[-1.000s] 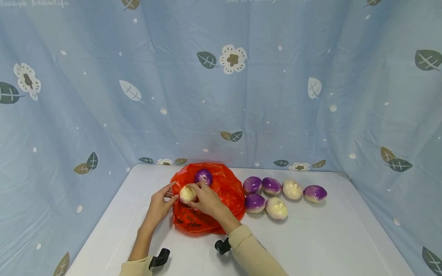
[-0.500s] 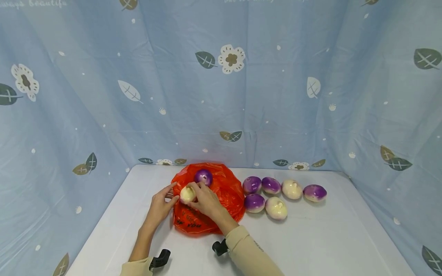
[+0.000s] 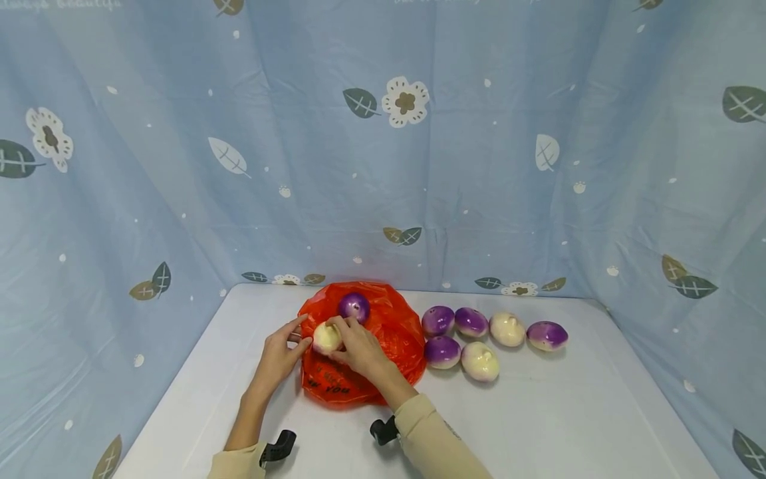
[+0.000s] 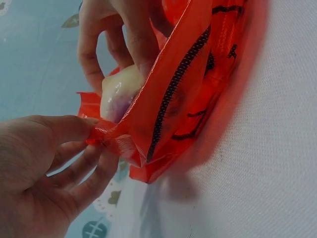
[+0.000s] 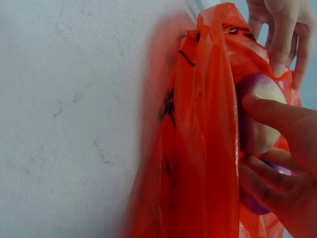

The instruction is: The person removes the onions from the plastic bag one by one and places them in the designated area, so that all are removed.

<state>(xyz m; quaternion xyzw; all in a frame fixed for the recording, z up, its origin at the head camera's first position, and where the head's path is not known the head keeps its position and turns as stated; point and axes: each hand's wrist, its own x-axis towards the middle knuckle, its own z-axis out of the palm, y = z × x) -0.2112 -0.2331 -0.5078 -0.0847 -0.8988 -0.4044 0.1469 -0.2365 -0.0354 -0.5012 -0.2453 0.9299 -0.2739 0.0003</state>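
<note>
Nothing moved: right hand (image 3: pixel 358 350) holds turnip (image 3: pixel 326 337) (bag (image 3: pixel 391 332) reads "YOU")

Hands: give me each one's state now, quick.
Left hand: pinches the rim of the red bag.
Right hand: grips the pale turnip at the bag's mouth.

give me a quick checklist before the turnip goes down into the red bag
1. Right hand has a grip on the pale turnip: ok.
2. Left hand pinches the red bag edge: ok.
3. Bag mouth open wide enough for the turnip: cannot tell.
4. Purple turnip already at the bag, clear of the hands: ok.
5. Six loose turnips wait on the table, apart from the bag: ok.
</note>
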